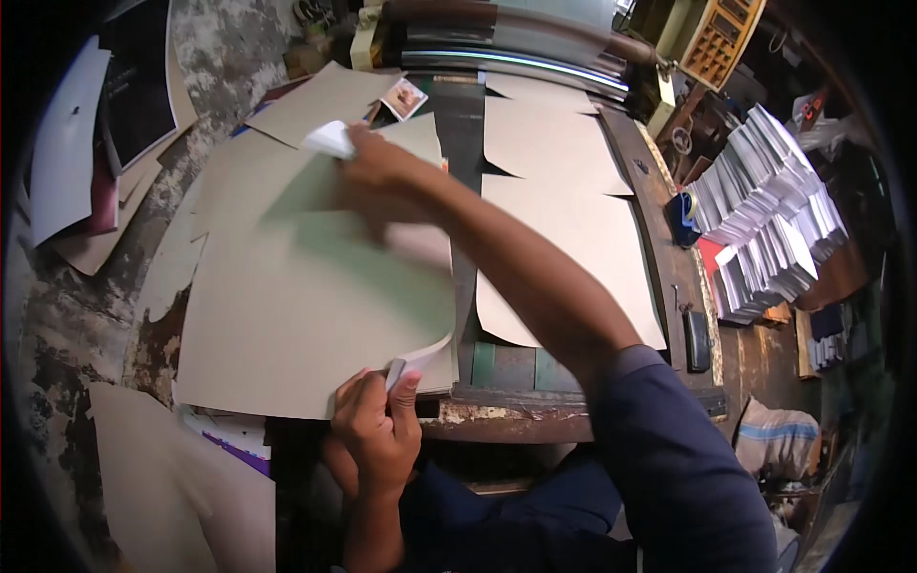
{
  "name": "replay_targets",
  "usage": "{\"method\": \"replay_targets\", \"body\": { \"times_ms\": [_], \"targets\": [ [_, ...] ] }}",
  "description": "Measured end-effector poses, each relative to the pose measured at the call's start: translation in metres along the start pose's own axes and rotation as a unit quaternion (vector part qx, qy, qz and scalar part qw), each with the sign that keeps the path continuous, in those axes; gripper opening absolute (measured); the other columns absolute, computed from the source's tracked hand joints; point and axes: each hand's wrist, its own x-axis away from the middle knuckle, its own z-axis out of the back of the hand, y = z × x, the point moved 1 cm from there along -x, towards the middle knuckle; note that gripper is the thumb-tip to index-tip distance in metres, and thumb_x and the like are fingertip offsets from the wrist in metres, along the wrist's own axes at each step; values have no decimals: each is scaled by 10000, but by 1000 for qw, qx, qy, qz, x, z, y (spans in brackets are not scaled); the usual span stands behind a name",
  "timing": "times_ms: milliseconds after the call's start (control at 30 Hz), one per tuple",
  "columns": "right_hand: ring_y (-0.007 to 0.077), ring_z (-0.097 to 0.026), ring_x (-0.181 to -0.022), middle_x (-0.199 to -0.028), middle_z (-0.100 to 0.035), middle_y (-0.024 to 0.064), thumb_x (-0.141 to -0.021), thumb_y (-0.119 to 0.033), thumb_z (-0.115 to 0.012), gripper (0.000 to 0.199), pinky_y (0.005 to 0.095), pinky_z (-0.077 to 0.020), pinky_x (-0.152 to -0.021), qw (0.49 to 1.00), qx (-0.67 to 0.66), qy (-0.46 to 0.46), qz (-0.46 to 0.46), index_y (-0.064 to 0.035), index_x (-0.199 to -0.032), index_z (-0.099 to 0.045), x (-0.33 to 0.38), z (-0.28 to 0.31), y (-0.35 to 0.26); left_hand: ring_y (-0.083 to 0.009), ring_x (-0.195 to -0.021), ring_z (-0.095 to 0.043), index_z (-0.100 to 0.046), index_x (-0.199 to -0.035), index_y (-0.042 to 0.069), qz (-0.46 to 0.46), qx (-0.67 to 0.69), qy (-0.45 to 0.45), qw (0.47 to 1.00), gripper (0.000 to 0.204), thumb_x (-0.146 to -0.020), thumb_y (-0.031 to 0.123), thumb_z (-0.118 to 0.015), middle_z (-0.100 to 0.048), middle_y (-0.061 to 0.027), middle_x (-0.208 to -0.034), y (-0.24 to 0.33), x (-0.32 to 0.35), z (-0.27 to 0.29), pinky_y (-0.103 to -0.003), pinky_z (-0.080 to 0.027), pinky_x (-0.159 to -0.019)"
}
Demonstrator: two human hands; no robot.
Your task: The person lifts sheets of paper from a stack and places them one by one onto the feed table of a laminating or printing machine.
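A stack of large beige card sheets [315,286] lies on the left part of the table. At its near right corner, my left hand [374,420] is closed, pinching the upturned corner of the top sheet between thumb and fingers. My right arm reaches across to the far left of the stack. There my right hand [382,177], smeared by motion, is closed on a bright white piece [330,139] that looks like paper; whether it is part of the sheet I cannot tell. Right of the stack, beige card sheets with notched edges [564,229] lie overlapped in a row.
Beyond the table is a machine with long rollers [516,53]. A blue tape dispenser [684,218] and a dark case [697,341] sit along the right edge. Piled white paper bundles [764,191] stand farther right. Loose sheets [67,143] lean at far left; a small picture card [404,98] lies behind.
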Motion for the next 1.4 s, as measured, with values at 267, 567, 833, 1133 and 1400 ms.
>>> {"method": "replay_targets", "body": {
  "times_ms": [267,567,833,1133,1400],
  "targets": [
    [363,-159,-1463,-1575,-186,208,-1001,-537,-300,743,443,-143,-1189,993,-65,41,-91,-9,-1512,-192,188,-14,210,-279,-757,-640,-724,-903,35,-31,26,-85,996,255,-836,282,-735,-724,-109,-892,7,-4,21,-359,-476,-810],
    [396,-422,-1322,-1424,-464,211,-973,-563,-371,701,558,-314,-1076,945,-11,130,-300,-12,-1401,-443,330,67,298,-273,-599,-523,-600,-747,-20,263,388,179,865,397,-1000,276,-520,-542,-113,-604,5,-15,28,-317,-433,-939],
    [249,-604,-1067,-1168,-610,161,-890,-513,-609,724,418,-477,-933,710,-693,-123,-9,-4,-1369,-422,387,83,89,-292,-986,-666,-687,-795,114,-204,145,-194,949,333,-948,382,-562,-714,-45,-783,65,1,25,-591,-192,-1120],
    [173,-574,-601,-787,-615,110,-922,-235,-586,269,277,-452,-527,633,-675,102,-365,24,-997,-573,475,6,72,-362,-1275,-499,-639,-1166,24,-117,-68,-141,981,522,-862,447,-663,-589,-163,-1300,37,-2,24,-440,-392,-1044],
    [236,-588,-695,-875,-579,166,-972,-322,-552,376,418,-535,-680,510,-714,123,-463,3,-1147,-480,539,-97,67,-266,-1026,-671,-709,-1035,70,-82,-117,-97,985,258,-857,256,-707,-723,-103,-1018,13,13,16,-392,-414,-942]
  ]
}}
